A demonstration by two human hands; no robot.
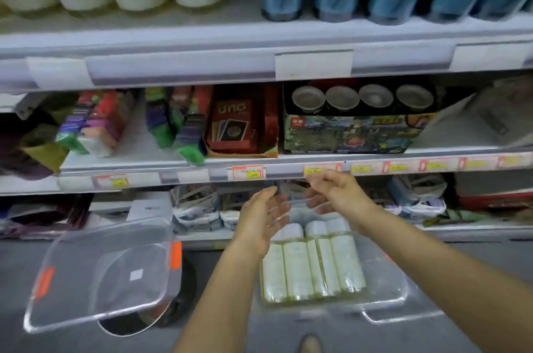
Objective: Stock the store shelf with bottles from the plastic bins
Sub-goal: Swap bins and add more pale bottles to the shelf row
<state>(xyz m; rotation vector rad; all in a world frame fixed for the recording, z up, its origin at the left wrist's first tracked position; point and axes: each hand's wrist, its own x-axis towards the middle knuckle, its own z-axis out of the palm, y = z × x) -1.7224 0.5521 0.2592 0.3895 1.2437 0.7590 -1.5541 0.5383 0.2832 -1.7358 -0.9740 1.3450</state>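
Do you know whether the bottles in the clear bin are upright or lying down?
Lying down: the bottles lie side by side in the bin, caps farthest away.

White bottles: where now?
Head view, lower centre-right: the white bottles lie side by side in a clear bin, below the left hand and right hand, right of the orange-tabbed bin.

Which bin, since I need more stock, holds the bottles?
The right bin, packed with white bottles lying flat; the left bin shows none.
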